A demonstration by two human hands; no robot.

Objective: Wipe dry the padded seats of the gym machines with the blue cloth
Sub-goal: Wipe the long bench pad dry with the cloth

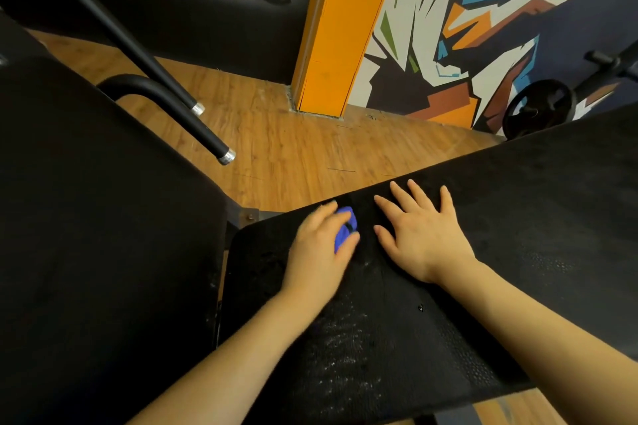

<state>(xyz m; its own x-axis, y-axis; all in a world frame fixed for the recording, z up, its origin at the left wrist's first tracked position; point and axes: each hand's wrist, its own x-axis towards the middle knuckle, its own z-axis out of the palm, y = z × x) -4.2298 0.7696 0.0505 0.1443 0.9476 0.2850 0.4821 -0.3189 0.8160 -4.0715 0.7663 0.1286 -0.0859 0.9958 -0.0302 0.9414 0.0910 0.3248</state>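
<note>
- Your two bare forearms come in from the bottom edge, nearest the camera, reaching out over the black padded seat [397, 338], whose surface shows pale specks and streaks near its middle.
- Your left hand [319, 248] lies on the seat with its fingers curled round the blue cloth [345, 229]; the cloth is bunched small under the palm, and only a fold shows between forefinger and thumb. The hand is slightly blurred.
- Your right hand [423, 229] rests just beside it, to the right, flat on the pad with fingers straight and spread, holding nothing. A narrow strip of pad separates the two hands.
- To the left, a second black pad [86, 235] sits apart from the seat.
- Beyond the seat lies the wooden floor [293, 148], with black bars with silver end caps [226, 156] over it at left.
- Farther off stand an orange pillar [341, 28], a painted wall mural [500, 17] and a black weight plate [537, 109].
</note>
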